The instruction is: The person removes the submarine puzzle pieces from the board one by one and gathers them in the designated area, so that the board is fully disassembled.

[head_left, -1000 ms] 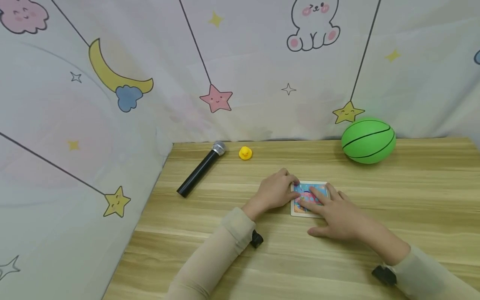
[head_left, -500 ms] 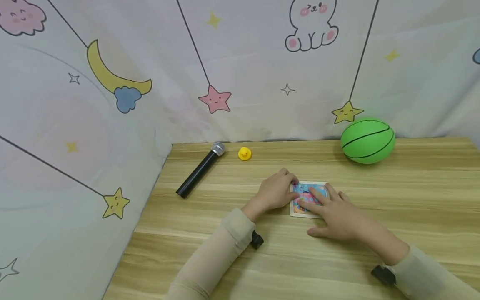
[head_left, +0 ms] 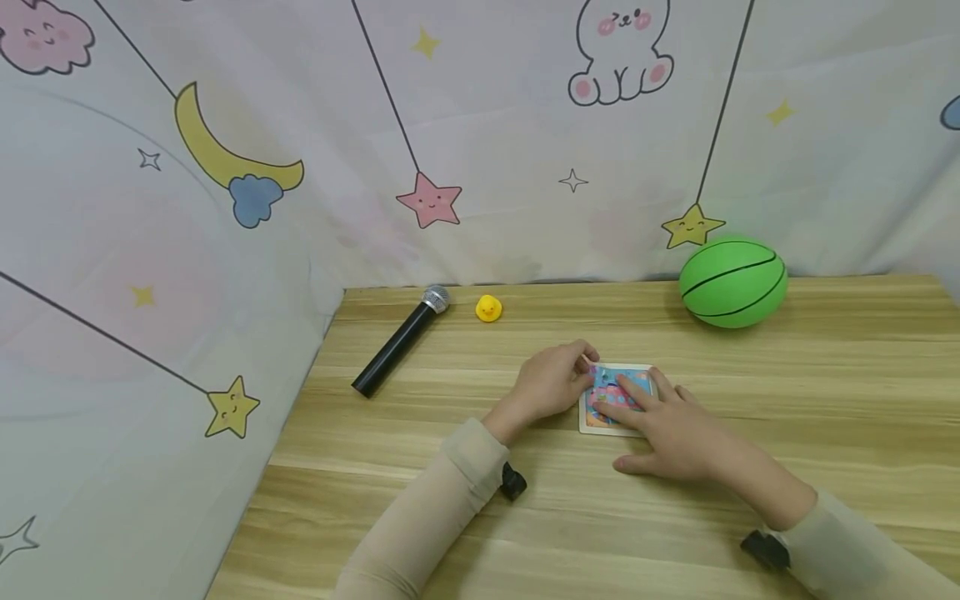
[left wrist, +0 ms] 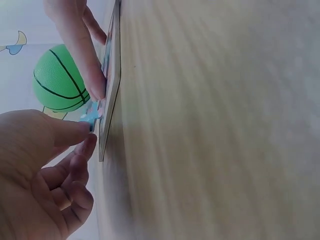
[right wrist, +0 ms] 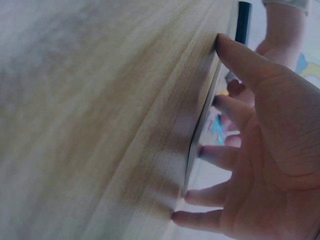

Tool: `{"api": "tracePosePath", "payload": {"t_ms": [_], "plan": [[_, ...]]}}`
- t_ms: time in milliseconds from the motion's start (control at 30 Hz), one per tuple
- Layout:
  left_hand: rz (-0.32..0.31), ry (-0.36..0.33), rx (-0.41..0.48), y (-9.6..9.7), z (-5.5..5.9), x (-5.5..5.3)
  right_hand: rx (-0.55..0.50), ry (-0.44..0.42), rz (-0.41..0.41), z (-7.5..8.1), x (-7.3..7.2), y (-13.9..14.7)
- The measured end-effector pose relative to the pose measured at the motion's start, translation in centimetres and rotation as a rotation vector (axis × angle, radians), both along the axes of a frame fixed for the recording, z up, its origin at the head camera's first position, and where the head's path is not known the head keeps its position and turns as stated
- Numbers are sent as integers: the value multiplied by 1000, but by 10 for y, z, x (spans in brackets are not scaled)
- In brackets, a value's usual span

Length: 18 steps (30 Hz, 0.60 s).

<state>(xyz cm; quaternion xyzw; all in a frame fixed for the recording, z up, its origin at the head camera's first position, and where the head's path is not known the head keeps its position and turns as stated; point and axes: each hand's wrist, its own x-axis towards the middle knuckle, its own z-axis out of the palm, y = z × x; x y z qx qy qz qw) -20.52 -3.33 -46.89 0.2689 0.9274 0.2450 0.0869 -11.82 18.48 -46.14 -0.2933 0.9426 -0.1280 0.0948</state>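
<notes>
A small jigsaw puzzle (head_left: 600, 431) with a pale frame and a blue and pink picture lies flat on the wooden table. My left hand (head_left: 551, 382) is at its left edge, where thumb and a finger pinch a blue puzzle piece (left wrist: 90, 114). In the left wrist view that piece stands tilted up from the board. My right hand (head_left: 686, 433) spreads over the puzzle's right side, covering part of the picture. Two of its fingertips rest on the picture, while the thumb (right wrist: 235, 50) reaches the tabletop in front of the board.
Toward the back left lie a black microphone (head_left: 396, 346) with a silver head and a yellow rubber duck (head_left: 489, 309). A green ball (head_left: 733, 283) with black lines sits at the back right, beside a printed cloth backdrop (head_left: 510, 117).
My left fingers have risen slightly at the puzzle's upper left corner, and the piece there is now tipped up. The right hand stays in place.
</notes>
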Motion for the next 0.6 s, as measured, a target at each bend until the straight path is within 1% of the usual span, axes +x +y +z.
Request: {"api": "tracePosePath", "payload": {"t_ms": [167,300,467,600], "plan": [[35,-14,96,-4,-1,0,-2,0,-3,-1,0,0],[89,-40,180,-11,0,0,-6,4,-3,-2,0,0],[161,-84,244,-29,3,-3,-5,1,-5,-1,0,0],[214,-112,259,-48,6,-6,-7,2,-5,0,1,0]]}}
